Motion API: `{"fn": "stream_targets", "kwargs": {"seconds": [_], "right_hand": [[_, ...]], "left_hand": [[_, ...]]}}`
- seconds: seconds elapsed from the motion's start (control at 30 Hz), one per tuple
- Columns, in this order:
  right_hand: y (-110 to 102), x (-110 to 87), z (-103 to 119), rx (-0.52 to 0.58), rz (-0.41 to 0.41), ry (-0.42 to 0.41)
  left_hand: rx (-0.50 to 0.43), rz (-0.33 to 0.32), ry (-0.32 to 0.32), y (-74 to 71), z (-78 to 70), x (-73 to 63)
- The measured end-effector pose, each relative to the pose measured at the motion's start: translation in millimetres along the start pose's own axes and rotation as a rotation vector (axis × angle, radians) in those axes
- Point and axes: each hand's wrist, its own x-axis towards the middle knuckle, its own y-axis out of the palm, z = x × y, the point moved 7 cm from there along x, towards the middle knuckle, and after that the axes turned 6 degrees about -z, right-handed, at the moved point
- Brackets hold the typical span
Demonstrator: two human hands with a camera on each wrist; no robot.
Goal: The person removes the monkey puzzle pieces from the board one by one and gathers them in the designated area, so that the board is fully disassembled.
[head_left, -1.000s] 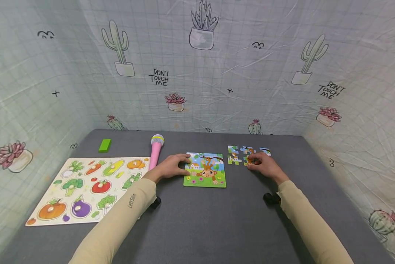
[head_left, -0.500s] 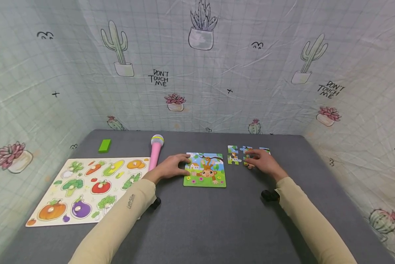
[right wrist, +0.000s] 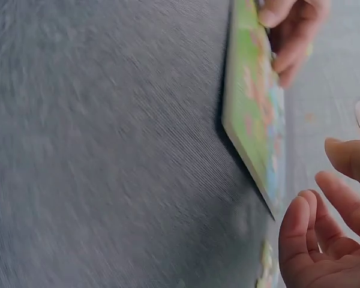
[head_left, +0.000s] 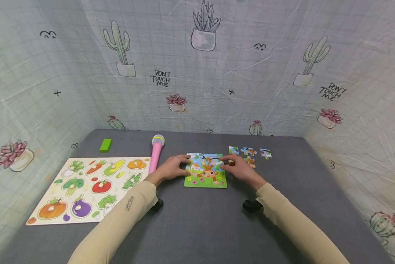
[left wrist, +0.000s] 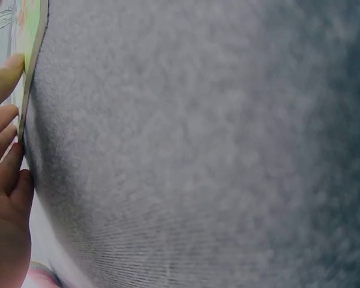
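Observation:
A square monkey jigsaw puzzle (head_left: 205,179) lies flat on the dark table in the head view. My left hand (head_left: 173,167) rests at its left edge, thumb and fingers apart and touching the border; the left wrist view shows the thumb (left wrist: 7,81) on the rim. My right hand (head_left: 242,169) hovers at the puzzle's upper right edge, thumb and fingers spread. No piece shows between them in the right wrist view, where this hand (right wrist: 339,231) stands beside the puzzle's corner. Several loose jigsaw pieces (head_left: 249,151) lie just right of it, one largely hidden behind the hand.
At left lies a wooden vegetable peg puzzle board (head_left: 88,172), partly under my left sleeve. A pink toy microphone (head_left: 156,154) lies between it and the jigsaw. A green block (head_left: 105,145) sits at the back left. Patterned cloth walls surround the table.
My right hand has moved left from the loose pieces to the jigsaw's upper right edge. The pieces it covered now show. My left hand stays at the left edge.

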Motion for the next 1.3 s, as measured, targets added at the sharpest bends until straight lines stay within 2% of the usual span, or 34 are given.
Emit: {"fn": "stream_targets", "kwargs": {"seconds": [0.17, 0.47, 0.67, 0.77, 1.1, 1.3], "right_hand": [[12.0, 5.3, -1.8, -0.024, 0.023, -0.011], [18.8, 7.3, 1.6, -0.082, 0.069, -0.019], [23.0, 7.6, 6.2, -0.139, 0.119, -0.1], [24.2, 7.0, 8.4, -0.161, 0.123, -0.128], [25.0, 4.8, 9.3, -0.166, 0.12, -0.12], [26.1, 6.3, 11.4, -0.2, 0.114, -0.147]], "left_hand": [[0.003, 0.004, -0.007, -1.0, -2.3, -0.3], [-0.068, 0.023, 0.002, -5.1, -1.4, -4.5], [-0.085, 0.004, 0.018, -5.5, -1.9, -5.9], [-0.092, 0.002, 0.018, -5.0, -2.1, -6.4], [-0.082, 0.009, 0.031, -4.1, -1.1, -4.4], [-0.077, 0.014, 0.033, -4.2, -1.7, -4.6]]}}
